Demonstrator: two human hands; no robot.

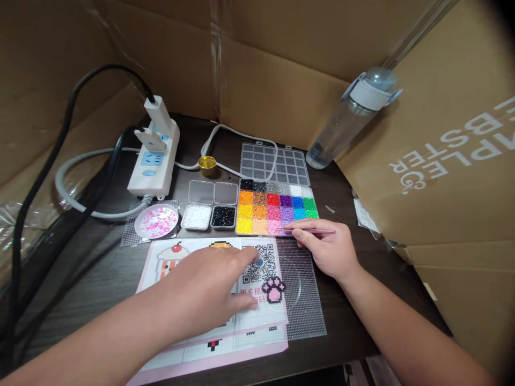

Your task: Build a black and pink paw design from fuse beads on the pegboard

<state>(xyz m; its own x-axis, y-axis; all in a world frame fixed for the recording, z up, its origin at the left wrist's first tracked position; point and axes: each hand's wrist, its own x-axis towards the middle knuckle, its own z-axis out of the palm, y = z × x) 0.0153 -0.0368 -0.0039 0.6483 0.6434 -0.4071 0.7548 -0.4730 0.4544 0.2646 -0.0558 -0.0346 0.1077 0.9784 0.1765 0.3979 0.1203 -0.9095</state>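
Note:
My right hand (325, 246) is closed around slim pink tweezers (317, 231), whose tips reach to the pink beads at the front row of a sectioned bead box (237, 234). Whether a bead sits between the tips is too small to tell. My left hand (219, 279) rests over printed pattern sheets (257, 316), thumb and fingers apart, with nothing visible in it. Just right of its fingertips lies a pink and black paw made of beads (274, 290), on a round clear plate (295, 289). Under that, a clear pegboard (309, 316) sticks out from beside the sheets.
Small boxes of white beads (196, 217) and black beads (223, 217) stand beside a dish of mixed pink beads (147, 236). Behind are a gold cup (207, 166), a power strip (155, 171) with cables, and a water bottle (346, 123). Cardboard walls (273, 80) enclose the table.

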